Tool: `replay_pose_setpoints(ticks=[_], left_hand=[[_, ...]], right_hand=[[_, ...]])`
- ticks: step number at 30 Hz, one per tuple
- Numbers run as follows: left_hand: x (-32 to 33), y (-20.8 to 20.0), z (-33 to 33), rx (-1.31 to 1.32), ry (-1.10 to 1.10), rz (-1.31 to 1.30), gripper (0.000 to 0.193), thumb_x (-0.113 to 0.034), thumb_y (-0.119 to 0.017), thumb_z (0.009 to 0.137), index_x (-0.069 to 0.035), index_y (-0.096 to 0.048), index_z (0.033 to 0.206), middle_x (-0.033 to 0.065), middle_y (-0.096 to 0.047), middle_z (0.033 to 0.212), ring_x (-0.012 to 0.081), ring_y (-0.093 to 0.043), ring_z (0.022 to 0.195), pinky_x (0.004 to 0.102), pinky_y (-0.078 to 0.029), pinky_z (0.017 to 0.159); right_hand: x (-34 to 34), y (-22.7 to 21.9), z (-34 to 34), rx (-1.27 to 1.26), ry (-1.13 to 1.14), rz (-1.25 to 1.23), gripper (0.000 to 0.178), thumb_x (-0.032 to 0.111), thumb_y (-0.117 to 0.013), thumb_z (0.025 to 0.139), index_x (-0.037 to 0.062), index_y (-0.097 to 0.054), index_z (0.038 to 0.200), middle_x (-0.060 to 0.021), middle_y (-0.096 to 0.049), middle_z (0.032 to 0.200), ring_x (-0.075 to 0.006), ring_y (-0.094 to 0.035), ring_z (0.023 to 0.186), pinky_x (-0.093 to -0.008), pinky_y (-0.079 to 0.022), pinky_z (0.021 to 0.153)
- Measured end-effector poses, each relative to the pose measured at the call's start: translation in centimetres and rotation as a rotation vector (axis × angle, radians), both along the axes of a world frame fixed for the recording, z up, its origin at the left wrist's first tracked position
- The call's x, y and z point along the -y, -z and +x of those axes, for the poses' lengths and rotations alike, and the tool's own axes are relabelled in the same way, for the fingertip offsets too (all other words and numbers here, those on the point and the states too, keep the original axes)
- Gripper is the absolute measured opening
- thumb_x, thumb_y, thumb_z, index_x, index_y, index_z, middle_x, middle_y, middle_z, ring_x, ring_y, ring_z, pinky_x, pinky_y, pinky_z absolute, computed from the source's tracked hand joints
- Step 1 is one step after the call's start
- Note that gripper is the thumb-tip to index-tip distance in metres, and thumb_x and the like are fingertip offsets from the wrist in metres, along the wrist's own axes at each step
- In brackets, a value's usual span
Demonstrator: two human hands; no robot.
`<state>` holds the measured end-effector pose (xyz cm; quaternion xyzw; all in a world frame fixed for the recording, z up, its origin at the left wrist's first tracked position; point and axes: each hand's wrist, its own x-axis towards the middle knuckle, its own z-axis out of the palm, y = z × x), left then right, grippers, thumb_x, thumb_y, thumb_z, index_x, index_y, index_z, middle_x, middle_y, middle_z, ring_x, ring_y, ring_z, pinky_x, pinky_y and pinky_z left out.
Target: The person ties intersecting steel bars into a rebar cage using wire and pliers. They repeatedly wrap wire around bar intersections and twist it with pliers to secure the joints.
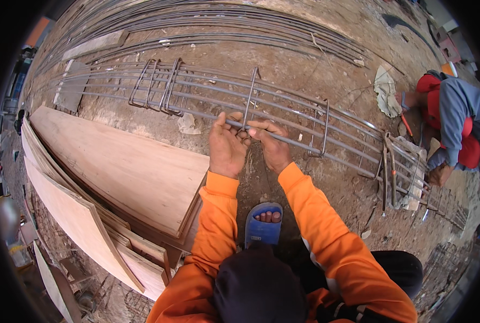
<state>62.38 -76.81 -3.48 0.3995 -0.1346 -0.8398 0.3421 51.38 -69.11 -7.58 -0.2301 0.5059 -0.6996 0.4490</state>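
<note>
A long cage of steel rebar [207, 100] lies across the ground in front of me, its bars held by several square stirrups. My left hand [228, 146], palm turned up, curls its fingers round the nearest bar just left of a stirrup [251, 92]. Right beside it, my right hand [272, 148] pinches the same bar with thumb and fingers, where the stirrup's lower corner meets it. Whether a thin tie wire sits between the fingertips is too small to tell.
Curved plywood sheets [116, 167] are stacked at my left. More loose rebar [218, 36] lies beyond the cage. At the right, a co-worker in a red cap [470, 141] crouches by the cage's end, near a block [409, 156] under it. My blue sandal [264, 230] is below my hands.
</note>
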Motion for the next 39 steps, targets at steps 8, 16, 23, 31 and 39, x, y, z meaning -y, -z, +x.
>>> replay_pose_setpoints(ticks=[8,16,23,31,39], left_hand=[[-0.2,-0.8,1.2,1.274,-0.126,-1.520,0.015,-0.024,-0.078,0.086,-0.015,-0.073,0.097,0.0057,-0.064,0.106,0.0292,-0.055,0.112,0.0520,-0.034,0.107],[1.9,-0.8,2.1,1.104,0.164,-1.457,0.014,-0.029,-0.079,0.083,-0.018,-0.075,0.090,0.0016,-0.072,0.100,0.0311,-0.054,0.124,0.0616,-0.014,0.117],[3.1,-0.7,2.3,0.978,0.263,-1.407,0.014,-0.029,-0.078,0.084,-0.017,-0.076,0.088,0.0027,-0.073,0.098,0.0282,-0.059,0.115,0.0603,-0.018,0.115],[4.5,-3.8,0.5,1.119,0.565,-1.243,0.014,-0.022,-0.077,0.084,-0.009,-0.076,0.085,0.0048,-0.075,0.077,0.0188,-0.068,0.072,0.0405,-0.048,0.084],[4.1,-5.0,-0.6,1.211,0.638,-1.279,0.015,-0.022,-0.077,0.082,-0.008,-0.077,0.086,0.0045,-0.076,0.078,0.0150,-0.068,0.068,0.0331,-0.046,0.078]], right_hand=[[0.6,0.6,0.4,0.143,0.055,-0.039,0.021,0.007,-0.073,0.087,-0.0038,-0.074,0.104,-0.0068,-0.069,0.104,-0.0139,-0.063,0.094,-0.0290,-0.051,0.085],[0.1,-1.2,3.7,-0.004,0.351,0.213,0.045,0.035,-0.087,0.083,-0.0012,-0.070,0.104,-0.0052,-0.068,0.094,-0.0117,-0.060,0.082,-0.0261,-0.049,0.078],[1.5,0.1,5.1,-0.139,0.376,0.281,0.048,0.037,-0.092,0.076,0.0030,-0.062,0.090,0.0022,-0.052,0.084,-0.0103,-0.046,0.077,-0.0270,-0.044,0.069],[2.0,1.1,3.7,0.015,0.323,0.081,0.044,0.031,-0.091,0.077,0.0034,-0.061,0.093,0.0011,-0.054,0.093,-0.0109,-0.048,0.081,-0.0248,-0.044,0.069],[1.6,0.8,3.9,0.003,0.349,-0.005,0.030,0.021,-0.084,0.082,0.0061,-0.058,0.087,0.0023,-0.054,0.084,-0.0068,-0.047,0.074,-0.0234,-0.042,0.065]])
